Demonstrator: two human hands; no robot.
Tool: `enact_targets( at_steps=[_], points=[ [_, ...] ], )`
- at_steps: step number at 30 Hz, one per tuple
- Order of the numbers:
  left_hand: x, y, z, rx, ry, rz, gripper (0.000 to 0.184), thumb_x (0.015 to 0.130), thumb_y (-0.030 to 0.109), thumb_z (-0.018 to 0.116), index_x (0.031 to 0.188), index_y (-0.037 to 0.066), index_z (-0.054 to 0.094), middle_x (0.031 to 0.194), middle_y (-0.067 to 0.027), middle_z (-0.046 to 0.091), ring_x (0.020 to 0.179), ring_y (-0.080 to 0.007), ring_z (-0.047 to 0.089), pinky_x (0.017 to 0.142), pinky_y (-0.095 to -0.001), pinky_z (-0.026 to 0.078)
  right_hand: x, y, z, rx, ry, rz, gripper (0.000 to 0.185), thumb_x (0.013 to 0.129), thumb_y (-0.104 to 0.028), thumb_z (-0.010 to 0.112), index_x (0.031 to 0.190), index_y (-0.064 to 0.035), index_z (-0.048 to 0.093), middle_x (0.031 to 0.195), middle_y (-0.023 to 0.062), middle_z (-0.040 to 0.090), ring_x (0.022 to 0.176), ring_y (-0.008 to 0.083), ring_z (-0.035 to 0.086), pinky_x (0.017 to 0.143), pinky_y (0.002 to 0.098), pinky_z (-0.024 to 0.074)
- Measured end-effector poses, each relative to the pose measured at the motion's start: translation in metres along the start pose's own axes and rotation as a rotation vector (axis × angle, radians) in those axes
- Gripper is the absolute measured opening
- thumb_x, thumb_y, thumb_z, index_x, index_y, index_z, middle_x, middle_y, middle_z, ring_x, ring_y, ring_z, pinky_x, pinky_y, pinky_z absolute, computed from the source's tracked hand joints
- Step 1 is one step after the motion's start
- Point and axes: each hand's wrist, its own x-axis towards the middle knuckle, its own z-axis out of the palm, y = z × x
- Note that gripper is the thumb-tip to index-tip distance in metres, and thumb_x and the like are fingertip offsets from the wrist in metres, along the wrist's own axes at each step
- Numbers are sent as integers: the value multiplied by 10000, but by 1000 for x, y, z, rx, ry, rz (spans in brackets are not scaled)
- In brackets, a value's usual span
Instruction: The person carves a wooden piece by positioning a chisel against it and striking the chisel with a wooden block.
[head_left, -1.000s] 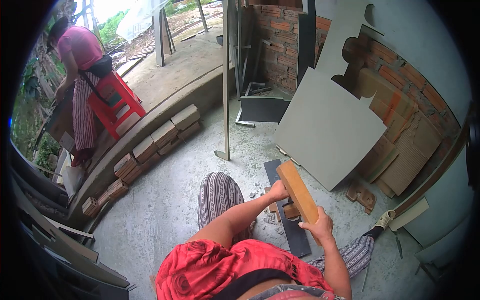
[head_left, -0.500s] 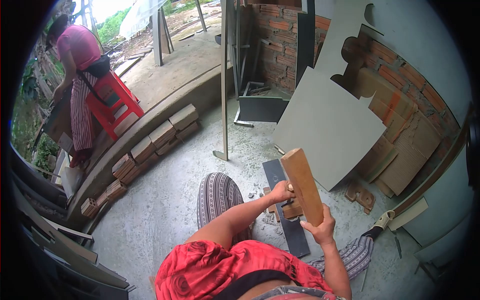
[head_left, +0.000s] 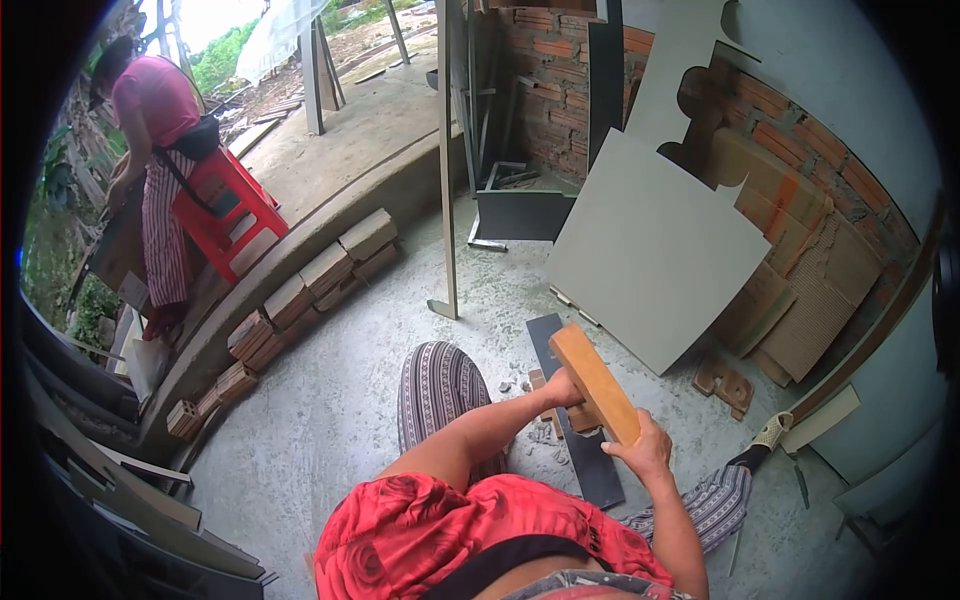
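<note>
My right hand (head_left: 645, 449) is closed round the lower end of a long wooden block (head_left: 596, 380), which slants up and to the left in front of me. Close beside the block's far part is my left hand (head_left: 564, 388), its fingers curled in a fist. What that fist grips is hidden behind the block. Beneath both hands a small brown wooden piece (head_left: 584, 419) rests across a dark narrow board (head_left: 597, 476) on the floor. Grey chips (head_left: 545, 456) lie scattered beside the board.
A large pale panel (head_left: 655, 255) and cardboard (head_left: 835, 300) lean by the brick wall. An upright post (head_left: 447, 180) stands ahead. Stacked bricks (head_left: 300, 295) line the ledge at left. Another person (head_left: 160, 110) sits on a red stool (head_left: 235, 205). A cut wooden piece (head_left: 724, 388) lies right.
The wooden block's far end has come down toward my left hand, and the block now hides more of that hand. My right hand still grips it. The other person has shifted slightly.
</note>
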Motion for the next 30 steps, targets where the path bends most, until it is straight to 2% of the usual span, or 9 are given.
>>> enact_targets(
  at_steps=[2,5,9,12,16,18,22,25,30],
  points=[
    [0,14,-10,-187,11,-251,387,676,260,674,1017,88,610,877,-156,652,878,-336,615,778,-368,482,0,-1,-1,147,11,50,676,512,-343,815,1043,-50,517,890,178,631,837,343,616,720,416,478],
    [1,46,-33,-325,-39,-359,341,638,228,700,927,69,616,826,-136,648,811,-307,624,739,-363,488,4,6,2,311,69,121,664,504,-321,828,1034,-44,539,860,148,645,801,317,623,727,390,475],
    [12,59,-49,-338,-79,-435,305,608,181,751,827,46,588,747,-99,628,714,-182,620,653,-332,482,21,41,28,356,107,223,643,510,-317,827,1014,-37,542,863,140,650,808,309,630,727,382,477],
    [22,60,-63,-571,105,-306,252,652,160,755,789,51,573,731,-33,626,592,-141,583,560,-288,477,33,67,47,175,48,421,634,513,-318,828,1001,-33,539,894,155,649,857,319,627,757,389,475],
    [26,112,-161,-890,69,-462,194,750,116,668,892,53,552,815,-78,643,753,-198,665,574,-317,547,28,114,78,-1,-4,626,656,515,-331,835,1008,-36,519,981,177,631,947,326,605,811,406,467],
    [25,110,-199,-928,129,-427,205,767,157,654,907,49,549,832,-97,634,753,-224,665,600,-358,562,22,135,90,-37,-43,689,685,515,-332,839,1037,-40,504,1007,182,623,971,328,596,829,411,464],
    [16,67,-230,-1092,258,-512,447,811,456,594,931,31,527,894,-134,596,824,-297,634,708,-481,550,14,169,112,-195,-115,781,760,523,-315,844,1118,-61,446,1094,171,584,1033,322,570,859,413,462],
    [9,47,-226,-1403,692,-747,626,758,632,566,935,33,527,991,-158,502,938,-350,550,723,-593,512,15,177,131,-287,-190,841,772,542,-297,835,1154,-71,423,1193,165,506,1104,325,517,885,422,450],
    [14,36,-227,-1342,667,-600,591,758,608,589,942,52,510,956,-134,506,916,-330,563,757,-590,502,27,171,146,-377,-156,676,770,607,-273,789,1221,-56,377,1255,151,392,1159,333,426,922,442,415]
  ],
)
